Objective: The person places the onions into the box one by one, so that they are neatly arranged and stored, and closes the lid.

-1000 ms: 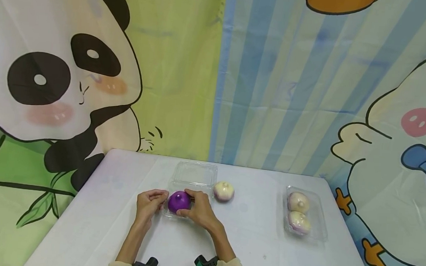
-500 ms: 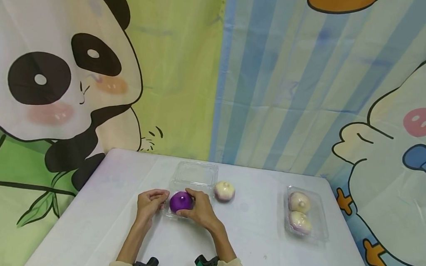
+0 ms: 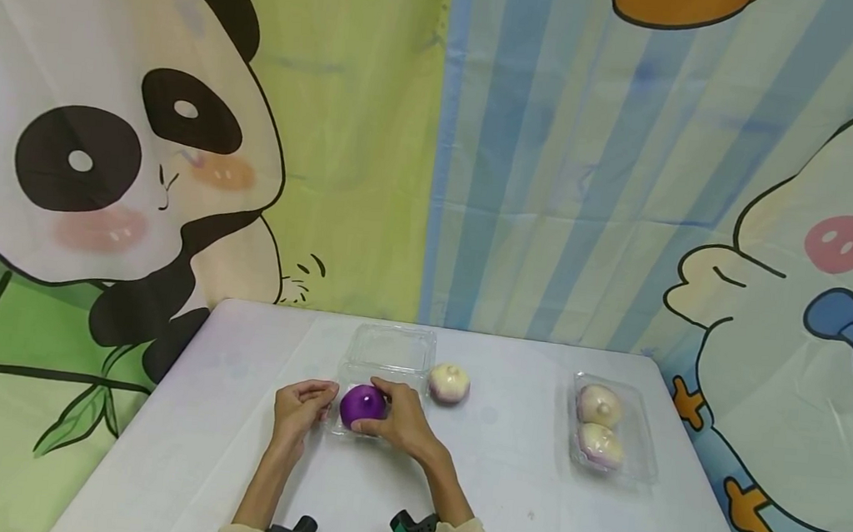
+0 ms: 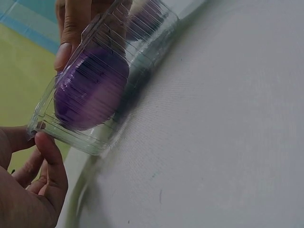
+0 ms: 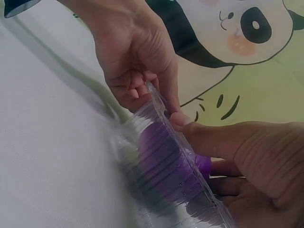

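Observation:
A shiny purple onion sits in the near half of an opened clear plastic clamshell box, whose lid lies folded back. My right hand grips the onion from the right, thumb on the near side and fingers on the far side. At the box's left end, my left hand pinches the rim between thumb and forefinger; the left wrist view shows this pinch at the corner of the ribbed box wall. Right of the box lies a white onion with a purplish base, touched by neither hand.
A second clear box at the right of the white-covered table holds two whitish onions. Behind the table hangs a printed curtain with cartoon animals.
Under my right hand the purple onion has shifted slightly right and turned, so its top nub no longer shows clearly. My left hand keeps its pinch on the box rim.

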Motion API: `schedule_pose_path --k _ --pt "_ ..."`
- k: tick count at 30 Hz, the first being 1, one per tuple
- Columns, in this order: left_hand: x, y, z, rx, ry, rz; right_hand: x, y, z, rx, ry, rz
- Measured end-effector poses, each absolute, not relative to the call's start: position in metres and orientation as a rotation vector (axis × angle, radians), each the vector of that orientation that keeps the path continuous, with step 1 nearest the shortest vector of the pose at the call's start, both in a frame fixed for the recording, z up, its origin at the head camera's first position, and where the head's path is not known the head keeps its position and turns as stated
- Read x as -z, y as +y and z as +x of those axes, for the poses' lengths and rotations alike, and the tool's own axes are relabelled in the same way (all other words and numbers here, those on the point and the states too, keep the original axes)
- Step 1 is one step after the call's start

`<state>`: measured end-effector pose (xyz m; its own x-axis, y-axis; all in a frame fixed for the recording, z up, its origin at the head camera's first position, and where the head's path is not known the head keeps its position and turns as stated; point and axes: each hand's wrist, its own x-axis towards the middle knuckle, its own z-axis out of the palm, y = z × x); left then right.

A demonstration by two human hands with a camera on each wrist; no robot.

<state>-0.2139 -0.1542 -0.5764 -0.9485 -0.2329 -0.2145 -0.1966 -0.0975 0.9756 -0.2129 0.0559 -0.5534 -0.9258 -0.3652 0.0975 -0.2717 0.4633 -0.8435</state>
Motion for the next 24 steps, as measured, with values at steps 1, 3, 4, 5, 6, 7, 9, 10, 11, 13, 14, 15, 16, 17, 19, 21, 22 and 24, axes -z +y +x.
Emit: schedule_pose_path --k 1,3,4,5,6,7,9,10,11,13,14,15,16,17,19,21,22,24 --pt "0.5766 -0.1544 -0.2141 2.256 -2.093 0.499 0.5537 0.0559 -0.2131 1.480 2.599 -0.572" --pt "0.5765 -0.1545 -0.2138 2.253 -2.095 0.501 0.5539 0.0557 -0.2133 1.487 2.593 -0.571" --pt "0.5764 -0.1545 -0.2137 2.256 -2.094 0.504 0.5539 0.0557 -0.2134 1.489 2.592 -0.572" --pt "0.5763 -0.1545 -0.2136 2.255 -2.094 0.505 0.5541 0.0556 -0.2134 1.491 2.592 -0.573" --pt "0.5760 -0.1544 -0.2134 2.254 -2.096 0.506 0.5542 0.0556 -0.2133 1.494 2.591 -0.573" --pt "0.5762 -0.1543 -0.2133 2.253 -2.095 0.509 0.5537 0.0555 -0.2130 1.493 2.591 -0.569" --pt "0.5760 -0.1536 -0.2131 2.255 -2.091 0.518 0.5528 0.0558 -0.2125 1.497 2.590 -0.561" --pt "0.5764 -0.1537 -0.2132 2.258 -2.091 0.514 0.5522 0.0560 -0.2122 1.500 2.591 -0.558" --pt "0.5767 -0.1536 -0.2134 2.259 -2.090 0.514 0.5514 0.0563 -0.2119 1.503 2.592 -0.555" --pt "0.5770 -0.1536 -0.2137 2.263 -2.090 0.510 0.5497 0.0569 -0.2115 1.510 2.597 -0.554" --pt "0.5770 -0.1536 -0.2138 2.263 -2.092 0.510 0.5489 0.0572 -0.2115 1.510 2.603 -0.553" --pt "0.5770 -0.1536 -0.2140 2.264 -2.092 0.510 0.5479 0.0575 -0.2112 1.508 2.609 -0.552" --pt "0.5771 -0.1536 -0.2143 2.261 -2.099 0.510 0.5471 0.0578 -0.2112 1.506 2.614 -0.553" --pt "0.5771 -0.1536 -0.2144 2.259 -2.101 0.516 0.5464 0.0581 -0.2111 1.504 2.618 -0.554" --pt "0.5772 -0.1535 -0.2147 2.257 -2.107 0.518 0.5457 0.0587 -0.2109 1.491 2.631 -0.554" --pt "0.5773 -0.1537 -0.2147 2.257 -2.112 0.515 0.5454 0.0595 -0.2106 1.485 2.636 -0.551" --pt "0.5773 -0.1538 -0.2147 2.257 -2.115 0.513 0.5456 0.0600 -0.2106 1.485 2.637 -0.553" --pt "0.5773 -0.1539 -0.2146 2.260 -2.113 0.508 0.5453 0.0610 -0.2107 1.493 2.634 -0.554"
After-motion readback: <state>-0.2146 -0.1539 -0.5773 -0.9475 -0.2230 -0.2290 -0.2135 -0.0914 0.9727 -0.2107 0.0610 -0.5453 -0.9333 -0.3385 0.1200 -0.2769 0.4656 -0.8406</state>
